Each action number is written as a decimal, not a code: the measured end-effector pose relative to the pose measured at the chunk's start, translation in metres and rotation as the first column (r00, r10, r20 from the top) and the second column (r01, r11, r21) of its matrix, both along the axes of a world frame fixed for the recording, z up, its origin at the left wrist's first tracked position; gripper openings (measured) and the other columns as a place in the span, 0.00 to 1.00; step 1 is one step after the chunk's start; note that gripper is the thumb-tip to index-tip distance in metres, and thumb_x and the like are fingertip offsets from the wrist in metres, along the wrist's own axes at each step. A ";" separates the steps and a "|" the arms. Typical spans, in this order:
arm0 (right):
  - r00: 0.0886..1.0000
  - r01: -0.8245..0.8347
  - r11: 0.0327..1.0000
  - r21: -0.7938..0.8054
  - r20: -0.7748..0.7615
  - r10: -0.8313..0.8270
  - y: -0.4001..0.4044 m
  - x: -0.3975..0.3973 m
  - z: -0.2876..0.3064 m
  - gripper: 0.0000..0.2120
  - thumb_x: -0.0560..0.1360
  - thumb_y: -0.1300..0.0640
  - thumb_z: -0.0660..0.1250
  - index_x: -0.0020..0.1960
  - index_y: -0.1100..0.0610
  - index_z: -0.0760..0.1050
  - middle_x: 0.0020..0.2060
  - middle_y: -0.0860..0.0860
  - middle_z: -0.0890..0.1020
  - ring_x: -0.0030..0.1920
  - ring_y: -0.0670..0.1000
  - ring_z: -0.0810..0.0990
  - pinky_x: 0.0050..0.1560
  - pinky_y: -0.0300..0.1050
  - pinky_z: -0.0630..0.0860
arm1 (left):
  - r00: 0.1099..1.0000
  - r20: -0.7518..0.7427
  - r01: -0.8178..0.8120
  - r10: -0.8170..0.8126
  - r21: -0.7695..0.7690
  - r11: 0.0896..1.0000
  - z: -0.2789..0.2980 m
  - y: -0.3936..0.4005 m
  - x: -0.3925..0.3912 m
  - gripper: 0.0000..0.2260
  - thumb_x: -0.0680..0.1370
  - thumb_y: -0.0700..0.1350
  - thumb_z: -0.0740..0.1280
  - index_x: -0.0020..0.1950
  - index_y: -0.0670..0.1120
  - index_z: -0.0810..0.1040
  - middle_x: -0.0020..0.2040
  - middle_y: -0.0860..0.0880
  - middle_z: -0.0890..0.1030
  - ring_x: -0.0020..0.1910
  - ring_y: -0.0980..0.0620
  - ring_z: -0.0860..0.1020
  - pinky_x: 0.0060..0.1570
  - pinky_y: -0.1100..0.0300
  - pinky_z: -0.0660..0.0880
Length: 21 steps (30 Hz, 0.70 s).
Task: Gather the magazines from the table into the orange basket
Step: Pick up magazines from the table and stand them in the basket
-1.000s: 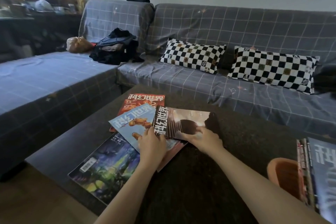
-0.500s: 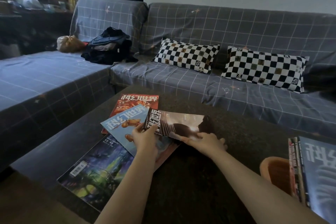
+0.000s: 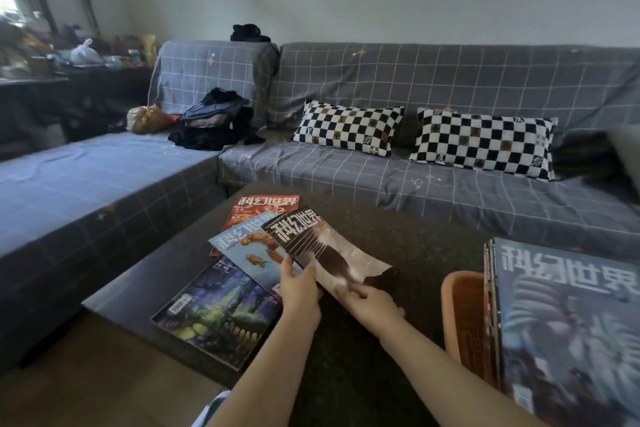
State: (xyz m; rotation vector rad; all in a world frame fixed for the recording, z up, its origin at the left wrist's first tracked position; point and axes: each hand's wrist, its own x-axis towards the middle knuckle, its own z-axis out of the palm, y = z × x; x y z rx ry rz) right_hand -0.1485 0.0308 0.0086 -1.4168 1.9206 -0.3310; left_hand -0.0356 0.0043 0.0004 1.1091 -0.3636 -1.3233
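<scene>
The red magazine (image 3: 258, 210) at the far end of the pile carries the title 科幻世界 in white across its top edge. The same title 科幻世界 runs in white along the head of the dark magazine (image 3: 311, 243). On the light blue magazine (image 3: 249, 246) beneath it only the first characters, 科幻, show; the rest is covered. The large grey-blue magazine (image 3: 568, 322) at the right shows 科幻世界 in big pale characters. The white barcode label on the dark green-and-purple magazine (image 3: 221, 312) is too small to read.
</scene>
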 end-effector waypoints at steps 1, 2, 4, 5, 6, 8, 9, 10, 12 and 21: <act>1.000 0.023 1.000 -0.016 -0.012 -0.023 0.008 -0.002 0.002 0.29 0.72 0.29 0.51 0.70 0.39 0.64 0.70 0.51 0.69 0.71 0.58 0.63 0.71 0.59 0.52 | 1.000 0.005 0.011 -0.011 -0.032 0.999 0.004 0.010 0.001 0.23 0.79 0.39 0.66 0.71 0.53 0.69 0.56 0.46 0.80 0.53 0.46 0.81 0.54 0.46 0.79; 0.999 0.040 0.999 -0.035 -0.028 -0.041 0.015 -0.004 0.005 0.30 0.72 0.29 0.51 0.71 0.38 0.62 0.70 0.53 0.69 0.70 0.60 0.63 0.70 0.58 0.56 | 1.000 0.010 0.026 -0.026 -0.069 0.997 0.009 0.020 0.003 0.22 0.78 0.38 0.66 0.71 0.53 0.69 0.58 0.46 0.81 0.54 0.45 0.81 0.54 0.46 0.79; 0.998 0.033 0.995 -0.089 -0.049 -0.037 0.031 -0.009 0.012 0.32 0.70 0.27 0.50 0.72 0.36 0.59 0.70 0.55 0.67 0.69 0.62 0.64 0.66 0.57 0.62 | 0.998 0.032 0.061 -0.056 -0.166 0.984 0.023 0.042 0.005 0.18 0.79 0.38 0.66 0.67 0.51 0.72 0.57 0.45 0.82 0.53 0.45 0.82 0.49 0.49 0.81; 0.999 0.013 0.993 -0.118 -0.049 -0.018 0.039 -0.011 0.017 0.33 0.69 0.25 0.49 0.72 0.34 0.58 0.70 0.55 0.66 0.68 0.63 0.64 0.65 0.56 0.63 | 0.996 0.067 0.078 -0.065 -0.226 0.971 0.032 0.054 0.006 0.17 0.79 0.37 0.66 0.65 0.50 0.74 0.56 0.44 0.83 0.53 0.45 0.83 0.48 0.49 0.81; 0.999 -0.016 0.989 -0.148 -0.039 0.010 0.047 -0.014 0.022 0.36 0.66 0.23 0.48 0.72 0.34 0.57 0.70 0.55 0.66 0.68 0.63 0.64 0.65 0.57 0.63 | 0.992 0.110 0.094 -0.065 -0.283 0.955 0.041 0.064 0.007 0.15 0.79 0.37 0.66 0.64 0.50 0.76 0.56 0.44 0.83 0.53 0.44 0.83 0.49 0.48 0.81; 0.996 -0.080 0.972 -0.219 0.008 0.084 0.062 -0.018 0.035 0.43 0.61 0.19 0.48 0.73 0.35 0.55 0.71 0.53 0.67 0.70 0.62 0.64 0.68 0.58 0.60 | 0.980 0.195 0.114 -0.044 -0.367 0.923 0.059 0.085 0.009 0.14 0.79 0.37 0.65 0.59 0.53 0.79 0.53 0.46 0.84 0.52 0.45 0.83 0.50 0.47 0.80; 0.992 -0.094 0.964 -0.249 0.059 0.112 0.069 -0.020 0.043 0.46 0.59 0.18 0.49 0.73 0.36 0.55 0.71 0.52 0.67 0.70 0.61 0.63 0.70 0.59 0.59 | 0.972 0.232 0.127 -0.034 -0.400 0.908 0.068 0.094 0.010 0.13 0.79 0.37 0.65 0.57 0.54 0.80 0.50 0.49 0.85 0.49 0.48 0.84 0.46 0.51 0.80; 0.983 -0.091 0.959 -0.268 0.129 0.130 0.075 -0.022 0.050 0.48 0.57 0.18 0.51 0.73 0.37 0.54 0.72 0.52 0.67 0.71 0.60 0.63 0.71 0.59 0.58 | 0.966 0.258 0.144 -0.031 -0.433 0.890 0.077 0.103 0.011 0.13 0.79 0.38 0.65 0.56 0.54 0.80 0.46 0.50 0.86 0.45 0.51 0.84 0.41 0.55 0.81; 0.948 -0.056 0.960 -0.276 0.286 0.137 0.088 -0.027 0.065 0.53 0.55 0.19 0.58 0.75 0.39 0.52 0.73 0.52 0.66 0.71 0.58 0.65 0.71 0.58 0.60 | 0.963 0.266 0.177 -0.050 -0.478 0.861 0.094 0.116 0.011 0.12 0.79 0.38 0.64 0.59 0.49 0.79 0.44 0.49 0.86 0.42 0.51 0.85 0.36 0.58 0.80; 0.823 0.271 0.892 -0.360 0.567 -0.022 0.131 -0.091 0.105 0.42 0.61 0.30 0.68 0.68 0.53 0.68 0.58 0.51 0.78 0.52 0.51 0.78 0.52 0.48 0.76 | 0.959 0.239 0.253 -0.152 -0.482 0.839 0.142 0.137 -0.020 0.13 0.79 0.38 0.64 0.63 0.45 0.78 0.56 0.44 0.83 0.55 0.45 0.83 0.51 0.51 0.78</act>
